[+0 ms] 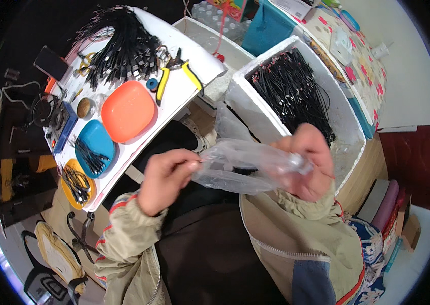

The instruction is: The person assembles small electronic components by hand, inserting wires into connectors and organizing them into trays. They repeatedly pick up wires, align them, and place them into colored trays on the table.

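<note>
A clear plastic bag (238,165) is stretched across in front of my body, over my lap. My left hand (166,180) pinches one end of it between thumb and fingers. Around the other end, bunched and shiny, my right hand (316,165) is closed; motion blurs its fingers. Just beyond the right hand stands a white foam box (296,147) filled with black cables (293,89) with small metal ends.
On the white table (174,104) at left lie an orange plate (127,112), a blue plate (104,137) and a yellow plate (89,195), the last two with cable pieces. Behind are yellow-handled wire strippers (163,86), a heap of black cables (128,46) and a blue box-shaped device (64,124).
</note>
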### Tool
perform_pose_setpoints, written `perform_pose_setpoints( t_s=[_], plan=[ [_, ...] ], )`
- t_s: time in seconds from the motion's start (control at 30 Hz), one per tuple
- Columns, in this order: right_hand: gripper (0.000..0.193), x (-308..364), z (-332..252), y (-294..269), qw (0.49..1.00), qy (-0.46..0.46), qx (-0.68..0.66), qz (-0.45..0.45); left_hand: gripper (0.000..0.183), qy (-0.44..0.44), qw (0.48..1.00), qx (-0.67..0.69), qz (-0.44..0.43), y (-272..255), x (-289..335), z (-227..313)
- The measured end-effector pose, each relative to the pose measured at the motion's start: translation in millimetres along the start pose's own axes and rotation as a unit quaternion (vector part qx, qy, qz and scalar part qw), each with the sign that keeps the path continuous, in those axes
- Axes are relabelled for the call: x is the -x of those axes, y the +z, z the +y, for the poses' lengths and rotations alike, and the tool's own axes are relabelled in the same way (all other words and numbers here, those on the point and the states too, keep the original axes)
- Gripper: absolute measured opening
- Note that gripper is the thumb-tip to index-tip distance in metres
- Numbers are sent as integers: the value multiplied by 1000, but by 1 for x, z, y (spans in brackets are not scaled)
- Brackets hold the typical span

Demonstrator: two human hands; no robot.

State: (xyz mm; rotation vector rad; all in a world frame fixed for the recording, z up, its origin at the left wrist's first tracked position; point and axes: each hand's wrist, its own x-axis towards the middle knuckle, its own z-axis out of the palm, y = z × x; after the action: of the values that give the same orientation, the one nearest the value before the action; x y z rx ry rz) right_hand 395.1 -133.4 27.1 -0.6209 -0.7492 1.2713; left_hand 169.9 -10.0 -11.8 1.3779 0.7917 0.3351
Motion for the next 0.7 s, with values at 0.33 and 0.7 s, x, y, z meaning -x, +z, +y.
perform_pose_setpoints(
  t_s=[0.33,0.7],
  plan=[
    [15,-7,-37,67,948,-123,-32,-290,19,179,936,263,147,-31,147,38],
    [34,34,-58,109,826,-324,427,-173,17,264,907,302,127,-8,226,16]
  ],
)
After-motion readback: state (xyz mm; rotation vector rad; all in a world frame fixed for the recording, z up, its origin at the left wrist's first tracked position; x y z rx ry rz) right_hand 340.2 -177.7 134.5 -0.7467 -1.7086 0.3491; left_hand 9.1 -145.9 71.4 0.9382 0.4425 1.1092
